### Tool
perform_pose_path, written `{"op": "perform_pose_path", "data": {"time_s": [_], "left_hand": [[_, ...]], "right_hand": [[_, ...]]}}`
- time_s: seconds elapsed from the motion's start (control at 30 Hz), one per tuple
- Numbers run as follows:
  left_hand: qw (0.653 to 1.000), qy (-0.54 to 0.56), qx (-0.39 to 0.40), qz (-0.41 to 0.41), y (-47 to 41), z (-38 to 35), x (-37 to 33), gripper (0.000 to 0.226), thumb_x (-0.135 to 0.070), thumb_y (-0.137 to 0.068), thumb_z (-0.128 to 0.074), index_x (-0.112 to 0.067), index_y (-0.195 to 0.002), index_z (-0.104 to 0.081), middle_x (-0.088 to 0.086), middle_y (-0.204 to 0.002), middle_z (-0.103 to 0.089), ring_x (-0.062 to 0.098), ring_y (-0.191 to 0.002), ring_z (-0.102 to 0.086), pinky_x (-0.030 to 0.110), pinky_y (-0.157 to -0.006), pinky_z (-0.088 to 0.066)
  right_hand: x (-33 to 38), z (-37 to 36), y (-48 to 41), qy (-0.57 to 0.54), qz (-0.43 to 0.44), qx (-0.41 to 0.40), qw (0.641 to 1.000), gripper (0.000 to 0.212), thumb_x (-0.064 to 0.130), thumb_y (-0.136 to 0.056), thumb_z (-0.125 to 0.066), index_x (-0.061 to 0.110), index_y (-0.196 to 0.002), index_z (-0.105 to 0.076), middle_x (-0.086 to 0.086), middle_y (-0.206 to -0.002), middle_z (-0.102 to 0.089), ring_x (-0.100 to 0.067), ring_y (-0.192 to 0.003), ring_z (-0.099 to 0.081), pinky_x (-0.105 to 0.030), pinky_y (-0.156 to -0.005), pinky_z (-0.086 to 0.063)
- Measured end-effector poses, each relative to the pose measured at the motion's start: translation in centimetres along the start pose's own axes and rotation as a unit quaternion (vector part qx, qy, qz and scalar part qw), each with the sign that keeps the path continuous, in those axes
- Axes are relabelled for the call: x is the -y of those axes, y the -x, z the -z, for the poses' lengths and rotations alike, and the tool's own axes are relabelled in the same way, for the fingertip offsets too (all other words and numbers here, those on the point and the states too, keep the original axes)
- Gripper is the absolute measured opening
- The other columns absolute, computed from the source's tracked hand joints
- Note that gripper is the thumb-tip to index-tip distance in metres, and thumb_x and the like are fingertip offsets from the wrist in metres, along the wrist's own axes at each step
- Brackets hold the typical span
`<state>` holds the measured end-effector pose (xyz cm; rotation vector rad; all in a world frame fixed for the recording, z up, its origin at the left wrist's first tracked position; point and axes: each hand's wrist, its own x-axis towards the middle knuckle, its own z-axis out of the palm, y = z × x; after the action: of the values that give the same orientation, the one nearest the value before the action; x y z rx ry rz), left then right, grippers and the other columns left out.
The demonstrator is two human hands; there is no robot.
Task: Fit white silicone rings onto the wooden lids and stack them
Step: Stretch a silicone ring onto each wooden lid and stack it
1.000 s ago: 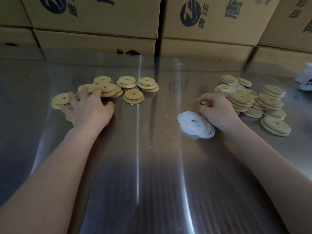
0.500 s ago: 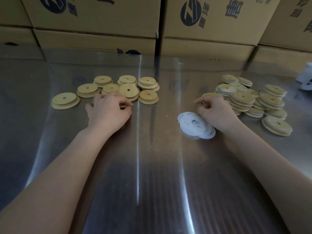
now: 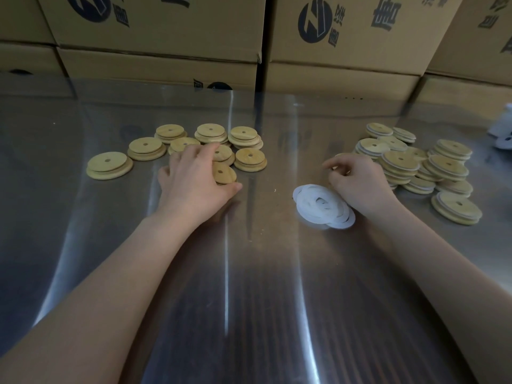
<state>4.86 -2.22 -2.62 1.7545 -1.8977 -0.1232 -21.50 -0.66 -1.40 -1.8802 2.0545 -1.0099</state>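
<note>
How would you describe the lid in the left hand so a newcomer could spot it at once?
On the metal table before the cardboard boxes, find the left group of bare wooden lids. At its near edge the left hand grips one lid between thumb and fingers. Of that group, only this lid is in a hand, and it lies nearest the person.

Cardboard boxes (image 3: 155, 29) with dark printed logos stand stacked behind the shiny table (image 3: 249, 300); something white (image 3: 502, 134) sits far right.
</note>
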Motion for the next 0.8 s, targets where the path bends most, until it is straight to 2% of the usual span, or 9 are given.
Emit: {"op": "perform_pose_path", "data": {"time_s": [0.13, 0.27, 0.3, 0.4, 0.47, 0.6, 0.67, 0.77, 0.8], "left_hand": [[0.996, -0.072, 0.038, 0.048, 0.2, -0.1, -0.1, 0.087, -0.069, -0.073, -0.065, -0.021, -0.142, -0.041, 0.007, -0.146, -0.035, 0.035, -0.137, -0.025, 0.056, -0.107, -0.025], [0.994, -0.086, 0.039, 0.061, 0.2, 0.0, -0.2, 0.081, -0.067, -0.074, -0.066, -0.017, -0.136, -0.048, 0.009, -0.141, -0.042, 0.035, -0.134, -0.029, 0.055, -0.105, -0.027], [0.994, -0.078, 0.036, 0.060, 0.2, 0.0, -0.3, 0.081, -0.066, -0.073, -0.068, -0.018, -0.136, -0.048, 0.008, -0.141, -0.043, 0.035, -0.134, -0.030, 0.055, -0.105, -0.027], [0.998, -0.047, 0.017, 0.045, 0.3, 0.2, -0.3, 0.078, -0.061, -0.070, -0.073, -0.022, -0.133, -0.048, 0.004, -0.137, -0.050, 0.032, -0.133, -0.033, 0.057, -0.106, -0.025], [0.999, -0.021, -0.002, 0.028, 0.4, 0.3, -0.4, 0.076, -0.057, -0.070, -0.077, -0.025, -0.132, -0.048, 0.001, -0.133, -0.054, 0.030, -0.132, -0.036, 0.057, -0.107, -0.024], [0.999, 0.029, -0.032, -0.005, 0.8, 0.7, -1.0, 0.071, -0.050, -0.068, -0.081, -0.028, -0.127, -0.051, -0.004, -0.126, -0.059, 0.027, -0.129, -0.040, 0.050, -0.106, -0.021], [0.998, 0.054, -0.031, -0.017, 1.0, 1.0, -1.4, 0.068, -0.046, -0.067, -0.082, -0.029, -0.125, -0.051, -0.005, -0.121, -0.060, 0.026, -0.124, -0.044, 0.046, -0.104, -0.023], [0.992, 0.123, -0.006, -0.019, 1.5, 1.3, -2.1, 0.067, -0.040, -0.068, -0.084, -0.033, -0.125, -0.050, -0.009, -0.116, -0.061, 0.021, -0.117, -0.051, 0.040, -0.104, -0.030], [0.987, 0.162, 0.004, -0.017, 1.6, 1.4, -2.4, 0.067, -0.036, -0.067, -0.085, -0.033, -0.124, -0.050, -0.012, -0.114, -0.061, 0.019, -0.114, -0.053, 0.034, -0.104, -0.036]], "right_hand": [[-0.3, 0.2, -0.3, -0.020, -0.026, -0.025, 0.999, 0.017, 0.016, -0.089, -0.058, 0.022, -0.096, -0.072, 0.009, -0.076, -0.060, -0.007, -0.072, -0.055, -0.023, -0.070, -0.036], [-0.5, 0.6, -0.6, 0.012, -0.047, -0.007, 0.999, 0.021, 0.011, -0.089, -0.054, 0.023, -0.092, -0.071, 0.008, -0.073, -0.063, -0.015, -0.078, -0.056, -0.025, -0.074, -0.038], [-0.6, 0.8, -0.7, 0.034, -0.055, 0.002, 0.998, 0.025, 0.008, -0.088, -0.052, 0.023, -0.092, -0.072, 0.005, -0.076, -0.066, -0.017, -0.080, -0.057, -0.025, -0.074, -0.038], [-1.0, 1.4, -1.1, 0.092, -0.067, 0.020, 0.993, 0.035, -0.001, -0.086, -0.048, 0.017, -0.100, -0.075, -0.003, -0.103, -0.070, -0.022, -0.098, -0.059, -0.026, -0.080, -0.041], [-1.3, 1.7, -1.2, 0.115, -0.066, 0.031, 0.991, 0.034, -0.002, -0.086, -0.050, 0.016, -0.100, -0.075, -0.002, -0.107, -0.070, -0.022, -0.104, -0.060, -0.026, -0.083, -0.041], [-1.7, 1.8, -1.2, 0.160, -0.052, 0.060, 0.984, 0.022, 0.004, -0.085, -0.060, 0.023, -0.084, -0.074, -0.001, -0.096, -0.071, -0.023, -0.098, -0.062, -0.028, -0.079, -0.044], [-1.8, 1.9, -1.3, 0.171, -0.051, 0.067, 0.982, 0.025, 0.008, -0.085, -0.064, 0.028, -0.069, -0.066, 0.003, -0.086, -0.069, -0.022, -0.092, -0.061, -0.029, -0.074, -0.043], [-1.9, 2.1, -1.4, 0.170, -0.058, 0.069, 0.981, 0.029, 0.013, -0.084, -0.069, 0.029, -0.061, -0.060, 0.012, -0.072, -0.059, -0.020, -0.083, -0.057, -0.028, -0.070, -0.039], [-2.0, 2.1, -1.4, 0.168, -0.060, 0.070, 0.981, 0.029, 0.014, -0.084, -0.070, 0.028, -0.062, -0.060, 0.012, -0.071, -0.058, -0.020, -0.083, -0.057, -0.028, -0.070, -0.038]]}}
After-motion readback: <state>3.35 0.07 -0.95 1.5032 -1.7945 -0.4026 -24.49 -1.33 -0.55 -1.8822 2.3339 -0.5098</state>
